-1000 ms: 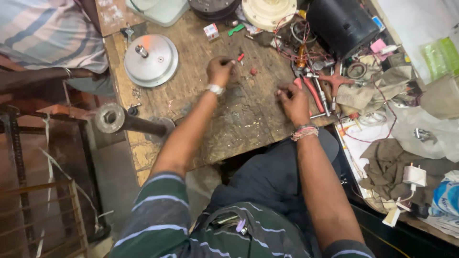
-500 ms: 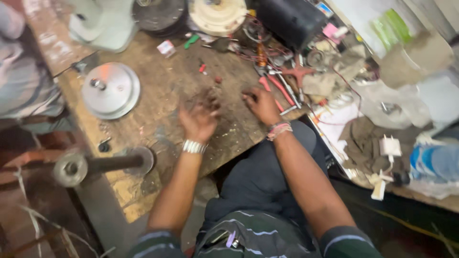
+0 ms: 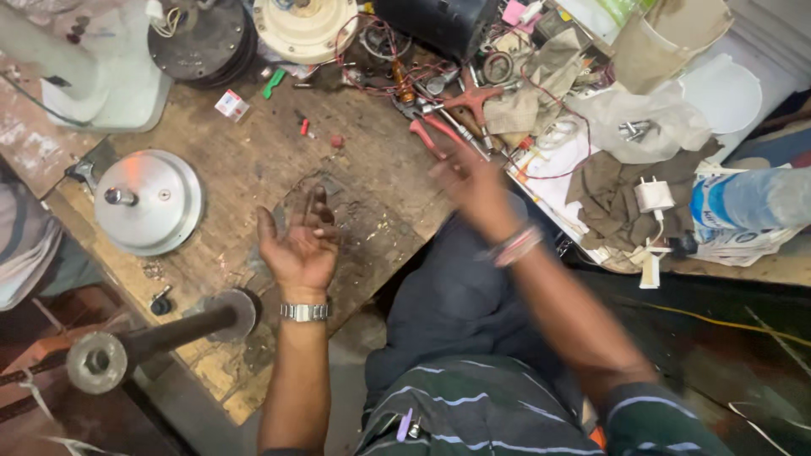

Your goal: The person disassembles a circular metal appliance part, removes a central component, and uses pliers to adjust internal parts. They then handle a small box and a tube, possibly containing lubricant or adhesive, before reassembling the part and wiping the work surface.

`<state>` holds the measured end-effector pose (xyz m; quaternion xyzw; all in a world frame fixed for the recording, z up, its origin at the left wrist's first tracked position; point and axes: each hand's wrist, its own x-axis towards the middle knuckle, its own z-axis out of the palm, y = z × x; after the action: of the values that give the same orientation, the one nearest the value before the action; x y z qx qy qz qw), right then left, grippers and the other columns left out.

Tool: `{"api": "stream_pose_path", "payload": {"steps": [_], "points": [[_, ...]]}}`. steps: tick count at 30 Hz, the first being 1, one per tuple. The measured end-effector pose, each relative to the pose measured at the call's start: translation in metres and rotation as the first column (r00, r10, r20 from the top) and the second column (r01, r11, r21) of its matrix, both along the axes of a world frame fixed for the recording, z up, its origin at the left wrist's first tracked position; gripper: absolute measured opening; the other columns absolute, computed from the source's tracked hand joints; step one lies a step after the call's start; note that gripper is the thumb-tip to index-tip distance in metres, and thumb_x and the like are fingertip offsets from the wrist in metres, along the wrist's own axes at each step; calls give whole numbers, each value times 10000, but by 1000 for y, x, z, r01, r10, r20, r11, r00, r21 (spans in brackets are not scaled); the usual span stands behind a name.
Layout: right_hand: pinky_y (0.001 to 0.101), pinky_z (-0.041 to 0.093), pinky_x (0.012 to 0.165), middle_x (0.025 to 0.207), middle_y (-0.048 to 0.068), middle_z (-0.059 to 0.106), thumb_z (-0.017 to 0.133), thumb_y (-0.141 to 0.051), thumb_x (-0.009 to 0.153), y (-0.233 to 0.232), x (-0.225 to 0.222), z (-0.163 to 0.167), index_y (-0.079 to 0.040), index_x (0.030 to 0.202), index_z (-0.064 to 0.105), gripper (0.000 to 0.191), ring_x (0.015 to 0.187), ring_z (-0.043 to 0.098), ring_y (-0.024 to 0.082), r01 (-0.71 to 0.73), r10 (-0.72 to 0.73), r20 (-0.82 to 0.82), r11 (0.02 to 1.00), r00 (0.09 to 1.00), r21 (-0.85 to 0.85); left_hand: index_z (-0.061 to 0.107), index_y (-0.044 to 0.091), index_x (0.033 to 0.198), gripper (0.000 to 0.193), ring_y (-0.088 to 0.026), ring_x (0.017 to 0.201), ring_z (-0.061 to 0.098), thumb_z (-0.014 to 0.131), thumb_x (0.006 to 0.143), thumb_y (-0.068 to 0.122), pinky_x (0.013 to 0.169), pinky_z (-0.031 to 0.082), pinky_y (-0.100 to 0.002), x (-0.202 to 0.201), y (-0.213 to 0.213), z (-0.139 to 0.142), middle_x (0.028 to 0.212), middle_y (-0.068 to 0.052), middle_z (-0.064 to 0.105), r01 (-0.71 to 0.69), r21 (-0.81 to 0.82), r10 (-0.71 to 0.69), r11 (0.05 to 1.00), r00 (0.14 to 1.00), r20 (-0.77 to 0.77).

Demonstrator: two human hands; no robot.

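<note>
My left hand hovers palm up over the worn wooden workbench, fingers loosely curled apart and holding nothing. A metal watch sits on that wrist. My right hand is motion-blurred above the bench's right edge, fingers spread, nothing visible in it, close to red-handled pliers. A round silver motor cover with a centre shaft lies on the bench to the left of my left hand. Small red bits lie farther back.
A metal shaft with a round flange juts off the bench's front left. At the back stand a dark round motor part, a cream round housing and tangled wires. Rags, a white charger and plastic bags crowd the right.
Both hands have lifted off the bench surface; the left has turned palm up and drawn back, the right has swung out to the right. The camera view has shifted closer.
</note>
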<state>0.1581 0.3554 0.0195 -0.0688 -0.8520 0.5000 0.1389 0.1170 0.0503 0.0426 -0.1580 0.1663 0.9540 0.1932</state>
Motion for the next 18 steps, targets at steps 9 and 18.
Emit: {"api": "stream_pose_path", "payload": {"steps": [9,18], "points": [[506,550,704,977,186,737,658,-92,903,198,-77,62,-137,1044,797,203,851,713,378,151,-158,-82,494,984,856,587,12,1298,666,-243,981,677,606,967,589,722,532,-315,6,2,-11,1273,-166,689,17,36,-20,999,996,89],[529,429,776,819,126,694,584,-146,914,229,-104,66,-95,828,730,177,856,667,313,38,-96,-38,-5,995,999,620,34,1265,621,-248,981,678,600,962,575,737,539,-350,8,-4,-18,1263,-153,701,10,34,-13,999,997,74]]}}
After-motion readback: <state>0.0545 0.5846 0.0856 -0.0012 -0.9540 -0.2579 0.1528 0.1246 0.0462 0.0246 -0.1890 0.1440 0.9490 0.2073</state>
